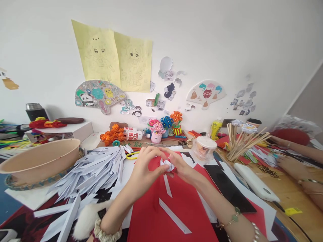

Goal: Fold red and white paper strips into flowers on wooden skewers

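Observation:
Between my two hands, above a red sheet (174,215), is a small white folded-paper piece (167,164). My left hand (147,164) pinches it from the left with thumb and fingers. From the right, my right hand (180,166) closes its fingers on the same piece. A narrow white strip (168,186) shows just below my fingers; whether it joins the folded piece I cannot tell. Another folded paper strip (174,215) lies on the red sheet nearer to me. To the left is a large pile of white paper strips (98,168).
A beige basin (42,158) stands at the left, beside the strip pile. On the right lie a black tablet (229,188) and a white elongated device (256,181). Behind are a lidded cup (205,144), pipe-cleaner flowers (166,122) and wooden sticks (243,143). Another person's hands (290,164) work at far right.

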`<state>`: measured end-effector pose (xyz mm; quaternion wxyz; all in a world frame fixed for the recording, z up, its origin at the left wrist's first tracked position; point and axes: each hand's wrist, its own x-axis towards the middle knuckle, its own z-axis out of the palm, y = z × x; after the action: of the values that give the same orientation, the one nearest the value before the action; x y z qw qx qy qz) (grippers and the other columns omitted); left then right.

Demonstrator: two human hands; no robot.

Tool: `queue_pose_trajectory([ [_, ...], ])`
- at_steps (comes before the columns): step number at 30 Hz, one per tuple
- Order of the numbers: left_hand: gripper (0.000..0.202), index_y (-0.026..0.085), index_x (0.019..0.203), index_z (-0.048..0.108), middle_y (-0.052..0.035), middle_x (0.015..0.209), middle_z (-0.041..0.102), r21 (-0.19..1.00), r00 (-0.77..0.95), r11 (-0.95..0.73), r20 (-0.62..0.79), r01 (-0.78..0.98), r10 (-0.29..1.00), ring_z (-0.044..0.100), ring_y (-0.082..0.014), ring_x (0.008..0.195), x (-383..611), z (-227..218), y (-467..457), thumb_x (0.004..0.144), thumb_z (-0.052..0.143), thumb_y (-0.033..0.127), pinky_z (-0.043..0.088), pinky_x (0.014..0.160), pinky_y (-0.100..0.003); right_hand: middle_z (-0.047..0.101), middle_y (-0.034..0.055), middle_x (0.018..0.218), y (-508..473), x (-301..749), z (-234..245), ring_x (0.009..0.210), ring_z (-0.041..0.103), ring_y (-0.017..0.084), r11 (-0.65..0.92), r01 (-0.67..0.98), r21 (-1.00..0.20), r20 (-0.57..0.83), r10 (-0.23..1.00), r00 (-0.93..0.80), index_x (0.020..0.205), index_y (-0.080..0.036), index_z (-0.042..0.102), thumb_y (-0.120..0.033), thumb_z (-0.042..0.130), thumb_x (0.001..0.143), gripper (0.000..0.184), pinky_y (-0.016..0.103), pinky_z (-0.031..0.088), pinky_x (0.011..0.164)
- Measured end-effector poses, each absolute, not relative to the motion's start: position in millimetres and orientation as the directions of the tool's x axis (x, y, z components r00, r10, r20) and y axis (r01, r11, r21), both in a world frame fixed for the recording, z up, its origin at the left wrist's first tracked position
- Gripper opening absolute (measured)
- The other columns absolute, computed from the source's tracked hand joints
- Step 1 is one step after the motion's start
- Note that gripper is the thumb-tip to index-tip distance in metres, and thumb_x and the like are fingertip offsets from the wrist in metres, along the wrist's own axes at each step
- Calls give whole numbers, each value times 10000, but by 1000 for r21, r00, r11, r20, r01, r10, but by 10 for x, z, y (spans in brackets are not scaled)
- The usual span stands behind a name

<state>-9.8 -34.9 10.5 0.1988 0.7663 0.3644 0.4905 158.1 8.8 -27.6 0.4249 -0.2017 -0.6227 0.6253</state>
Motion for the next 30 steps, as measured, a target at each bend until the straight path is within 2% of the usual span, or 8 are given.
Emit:
queue_pose_trajectory([
  [3,100,213,789,611,3,941,628,640,285,-661,599,392,749,529,-201,982,-83,111,-316,810,709,213,325,902,-341,533,-42,681,117,1588,-261,488,385,70,125,-281,-952,257,825,-503,1195,-225,566,-629,615,805,564,202,284,443],
  [5,113,207,770,614,-2,936,627,615,307,-650,578,447,757,526,-201,947,-57,124,-257,807,719,229,342,860,-335,536,-45,630,129,1598,-235,467,400,72,64,-286,-956,196,866,-459,1040,-187,625,-610,681,755,513,209,299,441],
  [7,122,209,756,629,-10,941,630,533,336,-645,566,548,753,513,-210,932,-19,163,-170,817,712,275,347,827,-341,522,-45,560,147,1608,-204,452,433,81,-7,-306,-952,120,911,-395,810,-159,632,-593,738,700,460,220,312,439],
  [9,109,227,791,658,-18,991,630,400,388,-655,567,641,726,497,-230,974,30,225,-61,827,699,322,342,818,-355,507,-50,508,186,1617,-179,441,458,90,-36,-345,-938,78,947,-311,685,-167,582,-591,754,674,458,222,311,434],
  [12,121,237,854,678,-28,1053,616,237,482,-670,533,704,695,488,-245,1019,118,320,120,800,726,334,342,809,-366,532,-48,490,295,1628,-178,417,467,90,-30,-407,-913,47,983,-177,662,-181,555,-618,737,665,473,220,307,421],
  [15,113,238,842,695,-26,1023,607,160,536,-689,514,707,670,493,-241,1005,214,360,283,765,761,289,342,822,-375,538,-48,476,416,1635,-225,390,461,90,-33,-471,-882,4,997,-76,670,-180,569,-615,737,655,467,219,319,405],
  [22,71,254,829,727,-26,937,608,87,569,-708,530,701,629,505,-233,950,321,203,447,769,740,216,358,779,-366,615,-33,598,513,1632,-399,489,548,100,-42,-622,-782,-35,999,-24,743,-182,589,-516,772,666,389,261,492,550],
  [30,149,169,797,664,-86,968,596,25,616,-734,527,678,586,483,-263,993,364,60,394,814,569,56,354,822,-418,554,-64,554,501,1603,-499,468,493,96,-30,-649,-760,-53,998,16,720,-200,571,-441,784,656,328,246,466,509],
])
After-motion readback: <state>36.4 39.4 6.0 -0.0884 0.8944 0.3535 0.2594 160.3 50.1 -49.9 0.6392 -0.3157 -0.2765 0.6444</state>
